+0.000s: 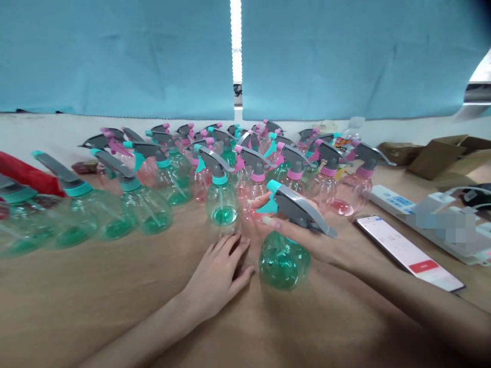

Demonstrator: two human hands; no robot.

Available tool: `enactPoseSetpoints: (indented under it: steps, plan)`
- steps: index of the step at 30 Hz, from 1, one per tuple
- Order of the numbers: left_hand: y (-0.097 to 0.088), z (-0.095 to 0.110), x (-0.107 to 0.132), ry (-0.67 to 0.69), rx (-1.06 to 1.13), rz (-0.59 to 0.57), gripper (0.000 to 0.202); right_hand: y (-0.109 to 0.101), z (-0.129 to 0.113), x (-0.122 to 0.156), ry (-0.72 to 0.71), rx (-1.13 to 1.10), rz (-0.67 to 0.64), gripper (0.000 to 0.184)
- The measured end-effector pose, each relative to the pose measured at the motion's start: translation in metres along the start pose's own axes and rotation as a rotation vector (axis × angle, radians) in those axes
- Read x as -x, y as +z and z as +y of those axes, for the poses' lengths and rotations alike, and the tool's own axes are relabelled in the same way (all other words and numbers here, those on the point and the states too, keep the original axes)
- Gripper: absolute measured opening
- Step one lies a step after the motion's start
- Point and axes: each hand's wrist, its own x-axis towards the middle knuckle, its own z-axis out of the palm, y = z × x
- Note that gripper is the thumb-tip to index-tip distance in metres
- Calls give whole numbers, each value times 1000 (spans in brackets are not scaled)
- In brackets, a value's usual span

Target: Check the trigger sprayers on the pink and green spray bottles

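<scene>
Your right hand (314,244) was clamped around the neck of a round, clear green plastic spray bottle (284,263) with a grey head and a turquoise nozzle and trigger, its fingers passing on both sides just under the head. That bottle was near you, above or on the brown wood-look table (115,306); you could not tell whether its base touched the surface. Your left hand (218,271) lay palm down just to its left, thumb apart from the loosely bent fingers. Just beyond your left fingertips stood an upright green spray bottle with a turquoise collar (221,205). More green spray bottles (148,210) ran off to your left, and clear pink plastic spray bottles with pink collars (351,190) stood beyond your right hand, among a crowded group. To your right lay a dark-edged smartphone with a lit screen (412,253), near a long white power strip (395,202).
</scene>
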Motion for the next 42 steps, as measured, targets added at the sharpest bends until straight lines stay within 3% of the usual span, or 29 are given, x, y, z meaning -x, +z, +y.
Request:
enactPoseSetpoints:
  steps: [4, 9, 12, 16, 22, 25, 29, 32, 36, 42]
  plan:
    - [-3, 2, -1, 4, -2, -15, 46, -2, -3, 2, 62, 88, 23, 30]
    - [-1, 1, -1, 3, -19, -2, 43, -5, -1, 10, 18, 179, 62, 65]
    - [2, -1, 0, 10, -44, 11, 43, -10, 4, 19, 8, 321, 72, 74]
    - [2, -4, 7, 28, -57, -5, 45, -18, 15, 36, -16, 496, 59, 69]
    - [-2, -21, 31, 61, -31, 43, 42, -18, 15, 46, -21, 665, 53, 43]
    - [-5, -34, 49, 55, -18, 81, 39, -1, 0, 38, -3, 662, 35, 42]
    - [-12, -52, 75, 33, -51, 151, 36, 34, -13, 14, -7, 516, -28, 28]
    - [-19, -67, 90, 12, -90, 215, 33, 64, -8, -11, -104, 421, -84, 30]
    - [-26, -88, 103, -22, -105, 265, 29, 98, 2, -46, -93, 426, -71, 41]
    - [-30, -100, 108, -61, -60, 269, 24, 128, 8, -81, -98, 463, 11, 40]
